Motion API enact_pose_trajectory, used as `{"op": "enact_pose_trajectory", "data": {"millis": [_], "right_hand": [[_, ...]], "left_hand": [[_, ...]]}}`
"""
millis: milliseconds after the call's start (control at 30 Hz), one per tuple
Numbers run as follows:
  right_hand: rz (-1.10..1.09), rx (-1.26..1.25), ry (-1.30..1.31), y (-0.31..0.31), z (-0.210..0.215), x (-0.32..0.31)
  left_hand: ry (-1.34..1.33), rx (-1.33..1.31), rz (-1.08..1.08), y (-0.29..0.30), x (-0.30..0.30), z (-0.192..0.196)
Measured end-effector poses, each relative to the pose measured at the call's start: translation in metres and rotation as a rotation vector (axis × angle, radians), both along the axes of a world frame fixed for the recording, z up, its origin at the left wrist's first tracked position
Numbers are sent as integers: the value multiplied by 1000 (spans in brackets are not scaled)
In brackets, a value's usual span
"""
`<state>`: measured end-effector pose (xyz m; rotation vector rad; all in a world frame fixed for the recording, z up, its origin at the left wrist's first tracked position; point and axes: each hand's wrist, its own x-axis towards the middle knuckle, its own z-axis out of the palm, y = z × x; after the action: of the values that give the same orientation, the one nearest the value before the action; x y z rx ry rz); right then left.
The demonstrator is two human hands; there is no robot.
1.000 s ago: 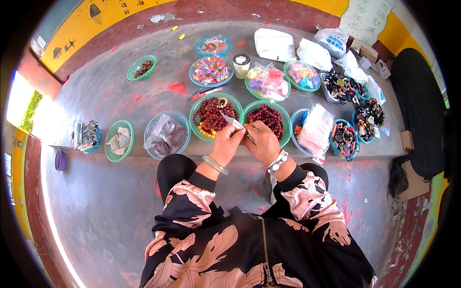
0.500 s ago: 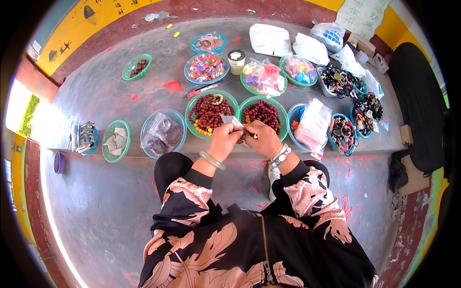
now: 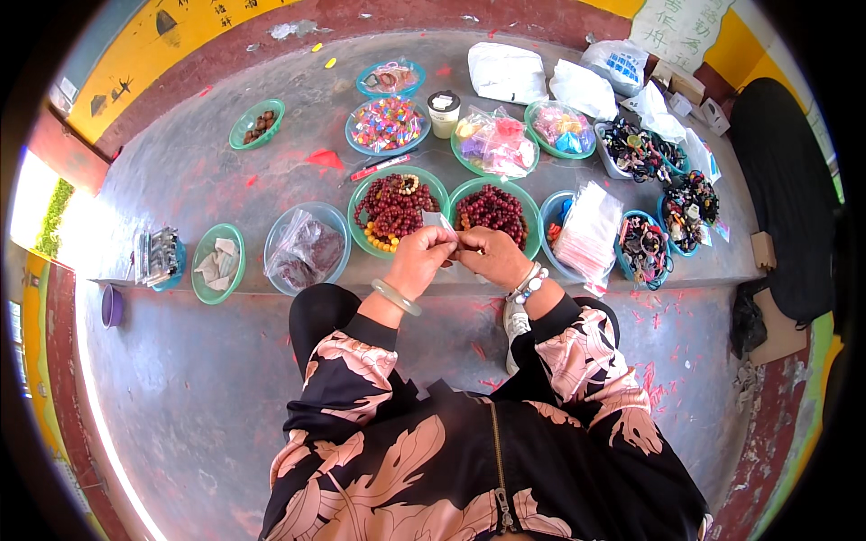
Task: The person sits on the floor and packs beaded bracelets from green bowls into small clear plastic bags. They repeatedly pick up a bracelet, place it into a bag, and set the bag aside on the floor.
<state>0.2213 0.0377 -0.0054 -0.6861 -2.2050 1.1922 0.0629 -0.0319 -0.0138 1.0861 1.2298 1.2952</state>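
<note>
Packet (image 3: 436,219) shifted rightward; mid-frame, our left hand (image 3: 419,260) and right hand (image 3: 498,263) pinch it; slack grip could drop it.

pale packet (image 3: 435,219), dk red beads (image 3: 490,209), grn bowls (image 3: 535,224), blk jacket (image 3: 458,451) w/ pink leaf print.

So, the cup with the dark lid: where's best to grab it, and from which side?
Probably the pale body of the cup, below the dark lid, coming from the near side. It stands upright with that wall exposed, while the bead basket and green basket crowd it left and right.
</note>
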Motion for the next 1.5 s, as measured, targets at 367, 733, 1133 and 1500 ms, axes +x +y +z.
{"op": "enact_pose_trajectory", "data": {"millis": [367,733,1133,1500], "right_hand": [[-30,154,-108,-4,-3,-3],[-33,-106,-84,-6,12,-1],[-317,351,-172,-10,-6,-3],[-412,457,-182,-30,14,-12]], "left_hand": [[370,47,68,0,1,-7],[337,84,51,0,-1,-7],[11,-82,78,-4,4,12],[730,-115,295,1,-4,2]]}}
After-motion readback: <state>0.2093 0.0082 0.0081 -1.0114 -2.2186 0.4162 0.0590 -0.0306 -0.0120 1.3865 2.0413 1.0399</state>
